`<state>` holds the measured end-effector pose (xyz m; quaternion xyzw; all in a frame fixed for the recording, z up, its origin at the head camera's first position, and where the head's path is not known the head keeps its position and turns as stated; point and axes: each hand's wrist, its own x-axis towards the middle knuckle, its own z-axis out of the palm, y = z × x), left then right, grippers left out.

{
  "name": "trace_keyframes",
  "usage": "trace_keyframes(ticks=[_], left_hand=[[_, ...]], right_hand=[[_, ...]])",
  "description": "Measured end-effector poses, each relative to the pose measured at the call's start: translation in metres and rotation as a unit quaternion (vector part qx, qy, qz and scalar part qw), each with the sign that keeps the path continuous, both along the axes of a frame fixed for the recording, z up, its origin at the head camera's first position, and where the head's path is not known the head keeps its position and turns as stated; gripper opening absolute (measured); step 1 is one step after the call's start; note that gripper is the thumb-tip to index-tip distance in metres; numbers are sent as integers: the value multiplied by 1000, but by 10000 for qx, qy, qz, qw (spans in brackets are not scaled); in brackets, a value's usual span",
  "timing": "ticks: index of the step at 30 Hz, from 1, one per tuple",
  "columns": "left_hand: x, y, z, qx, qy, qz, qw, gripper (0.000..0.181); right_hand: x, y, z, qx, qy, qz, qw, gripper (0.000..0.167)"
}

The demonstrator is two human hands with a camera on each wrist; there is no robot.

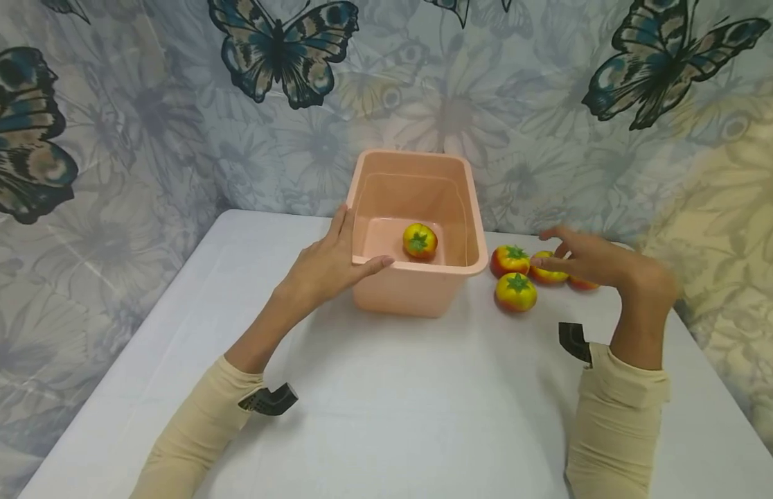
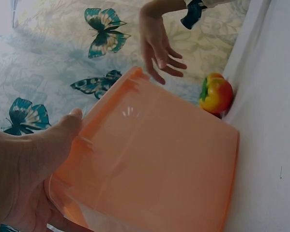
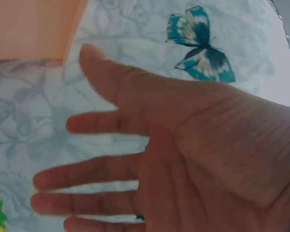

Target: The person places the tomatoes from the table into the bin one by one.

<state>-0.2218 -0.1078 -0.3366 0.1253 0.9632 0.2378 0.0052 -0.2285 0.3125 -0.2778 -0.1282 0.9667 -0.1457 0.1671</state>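
Four glossy, round, red-and-yellow fruits point(image 1: 515, 294) with green caps beside a peach rectangular plastic tub point(image 1: 399, 294), a fifth fruit point(image 1: 420, 242) inside.
The right hand point(image 1: 595, 260) hovers empty above the outer ones, fingers loosely spread; the left hand point(image 1: 324, 267) grips the tub's near-left rim on the white bench point(image 1: 399, 416). From where I stand, pinching one round its sides, tub held steady, should avoid nudging neighbours.

No readable text, no legible labels, brands, numbers or signs

Room type unclear: a white table point(image 1: 424, 416) against a butterfly-print backdrop point(image 1: 455, 114).
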Motion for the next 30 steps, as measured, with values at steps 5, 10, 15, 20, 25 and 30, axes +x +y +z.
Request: trace_keyframes(ticks=[5, 10, 15, 20, 25, 30], left_hand=[[1, 1, -1, -35, 17, -21, 10000, 123], [2, -1, -1, -35, -34, 3, 10000, 124], [1, 0, -2, -12, -1, -39, 10000, 125], [1, 0, -2, 12, 16, -31, 10000, 125], [1, 0, -2, 0, 81, -51, 10000, 124], [0, 1, -1, -7, 135, -43, 9999, 124]], right_hand=[[-7, 2, -12, 306, -510, -134, 9981, 70], [-14, 0, -22, 497, -1073, -275, 9926, 78], [-20, -2, -32, 619, -1404, -475, 9870, 84], [-30, -8, -40, 693, -1605, -530, 9832, 63], [-42, -12, -49, 958, -1681, -296, 9807, 50], [-48, -12, -54, 1031, -1748, -364, 9785, 55]])
